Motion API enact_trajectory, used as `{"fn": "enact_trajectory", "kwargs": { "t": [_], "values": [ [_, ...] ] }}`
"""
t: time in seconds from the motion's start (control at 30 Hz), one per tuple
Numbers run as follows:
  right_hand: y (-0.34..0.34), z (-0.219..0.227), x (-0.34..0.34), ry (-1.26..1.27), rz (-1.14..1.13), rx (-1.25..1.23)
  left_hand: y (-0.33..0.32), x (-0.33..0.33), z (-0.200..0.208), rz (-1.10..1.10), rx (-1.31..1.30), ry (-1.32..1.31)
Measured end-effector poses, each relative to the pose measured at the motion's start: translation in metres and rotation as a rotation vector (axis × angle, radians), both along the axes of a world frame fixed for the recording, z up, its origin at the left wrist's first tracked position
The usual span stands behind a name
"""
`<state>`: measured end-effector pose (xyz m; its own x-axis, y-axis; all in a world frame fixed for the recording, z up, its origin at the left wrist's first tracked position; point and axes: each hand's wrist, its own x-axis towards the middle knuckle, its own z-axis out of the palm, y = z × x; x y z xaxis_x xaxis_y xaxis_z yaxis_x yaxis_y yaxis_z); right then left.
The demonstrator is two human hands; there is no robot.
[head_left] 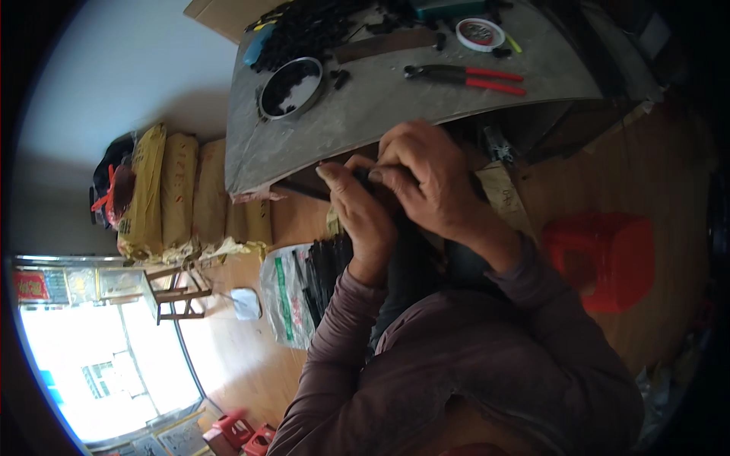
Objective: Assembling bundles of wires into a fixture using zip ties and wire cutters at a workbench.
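At the centre of the frame, the left hand (pixel 365 220) and the right hand (pixel 433 178) meet with fingers bent, both closed on a small dark piece (pixel 363 175). The fingers cover most of it, so its full shape cannot be told. The sleeves are soft, wrinkled, brownish-purple cloth.

Across the top of the frame spreads a grey table (pixel 262 159), its surface matt and scuffed. A loose heap of short black pieces (pixel 304 30) lies at upper left, beside a round, shallow metal bowl (pixel 306 90) with a shiny rim and more black bits inside. To its right are a flat brown bar (pixel 391 45) with a rough face, pliers (pixel 456 74) with smooth red handles and a dark head, and a round white dish (pixel 480 49) of small metallic bits.

The table's near edge bows across the frame just beyond the hands, and the right hand's knuckles overlap it in view. Between that edge, the bowl and the pliers runs an open grey strip. At right, a glossy red plastic stool (pixel 620 258) stands well apart from the right forearm, with wood-grained floor (pixel 532 205) between. Left of the left forearm, a crinkled plastic bag (pixel 285 304) lies near the sleeve, beside slim black strips (pixel 323 277).
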<state>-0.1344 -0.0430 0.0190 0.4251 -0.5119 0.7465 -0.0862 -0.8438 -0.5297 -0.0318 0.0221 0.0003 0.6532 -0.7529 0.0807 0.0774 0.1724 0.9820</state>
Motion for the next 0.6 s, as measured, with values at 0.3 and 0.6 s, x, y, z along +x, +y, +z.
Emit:
{"fn": "enact_trajectory", "kwargs": {
  "t": [0.3, 0.6],
  "values": [
    [-0.074, -0.026, -0.041, 0.045, -0.249, -0.030, 0.007, -0.004, 0.005, -0.074, -0.011, 0.199],
    [-0.164, -0.048, -0.072, 0.502, -0.339, -0.304, 0.010, 0.007, -0.006, -0.188, -0.083, 0.374]
  ]
}}
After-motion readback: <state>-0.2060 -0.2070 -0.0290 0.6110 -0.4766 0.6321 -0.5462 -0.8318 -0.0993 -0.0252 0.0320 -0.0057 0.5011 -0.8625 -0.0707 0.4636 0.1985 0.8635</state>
